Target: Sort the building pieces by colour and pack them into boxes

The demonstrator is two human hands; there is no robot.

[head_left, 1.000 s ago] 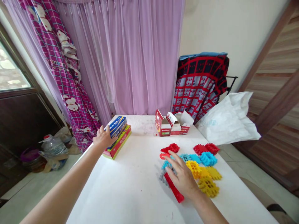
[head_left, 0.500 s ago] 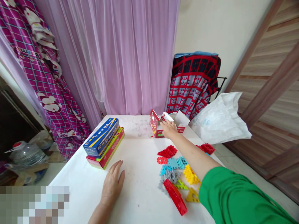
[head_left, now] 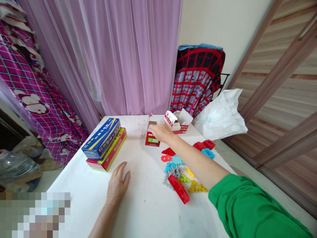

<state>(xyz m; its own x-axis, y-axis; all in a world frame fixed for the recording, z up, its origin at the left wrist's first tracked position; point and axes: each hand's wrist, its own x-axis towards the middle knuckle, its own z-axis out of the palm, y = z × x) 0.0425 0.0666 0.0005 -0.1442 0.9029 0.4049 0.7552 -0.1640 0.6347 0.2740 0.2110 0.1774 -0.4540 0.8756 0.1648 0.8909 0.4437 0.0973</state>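
My right hand (head_left: 161, 132) is stretched far over the table, its fingers closed on the top edge of a small red box (head_left: 152, 140) with a green label. Just right of that hand stand a white and red carton (head_left: 170, 119) and an open red carton (head_left: 184, 127) with raised flaps. My left hand (head_left: 118, 181) lies on the white table (head_left: 138, 205) with fingers stretched out, holding nothing. Beyond its fingertips, a blue box (head_left: 102, 137) lies on top of a red and yellow-green box (head_left: 115, 148).
Under my right forearm lie toothed plastic pieces: red (head_left: 179, 188), grey (head_left: 173, 172), light blue (head_left: 208, 152) and yellow (head_left: 197, 186). A white plastic bag (head_left: 218, 115) sits at the table's right edge. A chair draped with patterned cloth (head_left: 195, 79) stands behind.
My right hand has moved left from the open carton and now grips the small red box, which stands left of the cartons. The view has shifted slightly. My left hand stays on the table.
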